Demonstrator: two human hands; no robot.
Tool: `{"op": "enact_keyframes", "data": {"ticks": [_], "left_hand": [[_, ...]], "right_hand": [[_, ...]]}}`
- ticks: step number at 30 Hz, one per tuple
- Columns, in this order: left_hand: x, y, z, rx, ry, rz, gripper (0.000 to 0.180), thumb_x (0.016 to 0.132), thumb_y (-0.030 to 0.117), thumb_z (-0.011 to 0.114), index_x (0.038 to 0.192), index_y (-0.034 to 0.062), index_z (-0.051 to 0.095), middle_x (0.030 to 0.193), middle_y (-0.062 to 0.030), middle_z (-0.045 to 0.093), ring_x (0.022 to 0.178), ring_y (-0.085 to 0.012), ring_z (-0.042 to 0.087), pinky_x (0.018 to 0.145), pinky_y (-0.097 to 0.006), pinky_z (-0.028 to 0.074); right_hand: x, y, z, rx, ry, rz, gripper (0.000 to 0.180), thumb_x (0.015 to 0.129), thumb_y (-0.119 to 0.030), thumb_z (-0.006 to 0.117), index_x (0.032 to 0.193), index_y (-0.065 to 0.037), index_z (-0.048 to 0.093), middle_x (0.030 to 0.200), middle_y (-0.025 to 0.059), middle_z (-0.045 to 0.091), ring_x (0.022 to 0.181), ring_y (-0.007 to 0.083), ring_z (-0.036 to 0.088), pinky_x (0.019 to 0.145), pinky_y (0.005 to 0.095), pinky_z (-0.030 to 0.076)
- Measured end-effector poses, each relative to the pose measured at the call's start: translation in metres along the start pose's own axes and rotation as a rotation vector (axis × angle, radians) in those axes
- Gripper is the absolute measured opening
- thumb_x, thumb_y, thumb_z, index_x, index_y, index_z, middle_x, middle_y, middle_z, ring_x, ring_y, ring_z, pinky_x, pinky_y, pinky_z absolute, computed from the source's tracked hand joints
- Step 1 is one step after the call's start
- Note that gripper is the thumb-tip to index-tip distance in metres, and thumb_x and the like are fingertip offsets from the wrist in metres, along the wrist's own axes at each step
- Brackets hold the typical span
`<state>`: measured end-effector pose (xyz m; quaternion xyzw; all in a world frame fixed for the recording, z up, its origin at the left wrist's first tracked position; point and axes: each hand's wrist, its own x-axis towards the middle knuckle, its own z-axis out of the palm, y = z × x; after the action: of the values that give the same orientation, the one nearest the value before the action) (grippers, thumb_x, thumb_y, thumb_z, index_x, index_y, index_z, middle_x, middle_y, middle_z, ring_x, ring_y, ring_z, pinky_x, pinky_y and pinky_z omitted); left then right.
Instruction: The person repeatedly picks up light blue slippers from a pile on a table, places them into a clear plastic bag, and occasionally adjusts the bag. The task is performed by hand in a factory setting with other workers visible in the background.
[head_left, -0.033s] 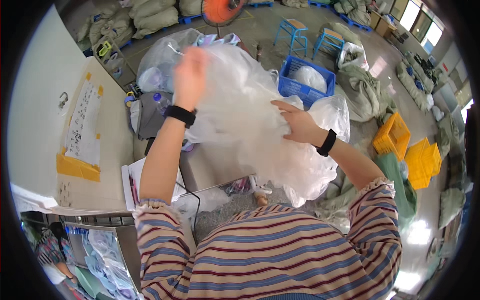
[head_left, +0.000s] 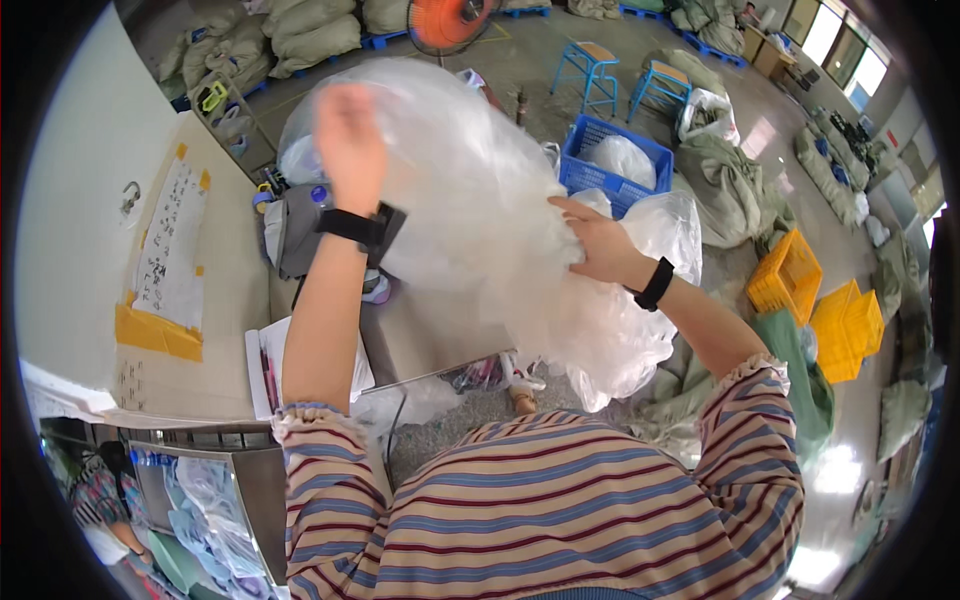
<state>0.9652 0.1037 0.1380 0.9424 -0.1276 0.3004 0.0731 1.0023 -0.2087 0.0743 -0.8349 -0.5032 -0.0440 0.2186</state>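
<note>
Above the worktop (head_left: 425,330), a large, cloudy plastic bag (head_left: 465,190) spreads between two bare hands. Its long axis slants from the far left, where it puffs out wide, to the near right, where it gathers into crumpled folds that hang past the worktop's right side.

The left hand (head_left: 350,140) is at the puffed far-left end, so most of the plastic lies to the right of its fingers. That hand is blurred; its fingers look curled, but I cannot tell how far they are closed or whether they pinch the film. The right hand (head_left: 605,248) rests against the plastic's right side, palm down, forefinger and thumb well apart and pointing left into the bunched part. Plastic shows between those two; whether the hidden fingers grip any of it, I cannot tell. Of the two hands, the right is nearer the crumpled folds, the left nearer the wide end.

Just beyond the right hand stands a blue crate (head_left: 592,178) with a white plastic bundle (head_left: 622,160) inside. Near the left wrist are a bottle with a purple cap (head_left: 320,196) and a grey cloth bag (head_left: 294,235). White papers (head_left: 258,375) lie beside the left forearm.
</note>
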Motion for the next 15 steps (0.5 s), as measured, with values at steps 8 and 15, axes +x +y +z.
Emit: {"op": "enact_keyframes", "data": {"ticks": [8,15], "left_hand": [[-0.028,0.044,-0.059,-0.707,0.863,-0.41,0.017,0.092,0.018,0.053,0.095,0.0022,0.055,0.086,-0.0102,0.064,0.076,-0.0198,0.061,0.068,-0.031,0.049],[-0.1,0.194,0.007,-1.299,-0.154,0.187,0.013,0.088,0.017,0.055,0.095,0.0067,0.057,0.14,-0.0146,0.037,0.132,-0.0338,0.029,0.102,-0.039,0.031]], "right_hand": [[-0.034,-0.011,-0.052,0.112,-0.192,-0.186,0.038,0.056,-0.019,0.071,0.085,0.002,0.058,0.139,0.0175,0.033,0.091,0.0329,0.059,0.073,0.0383,0.05],[-0.089,-0.077,-0.097,0.288,-0.084,-0.251,0.033,0.058,-0.017,0.07,0.085,0.0,0.062,0.136,0.0255,0.035,0.101,0.0408,0.056,0.073,0.0375,0.049]]}}
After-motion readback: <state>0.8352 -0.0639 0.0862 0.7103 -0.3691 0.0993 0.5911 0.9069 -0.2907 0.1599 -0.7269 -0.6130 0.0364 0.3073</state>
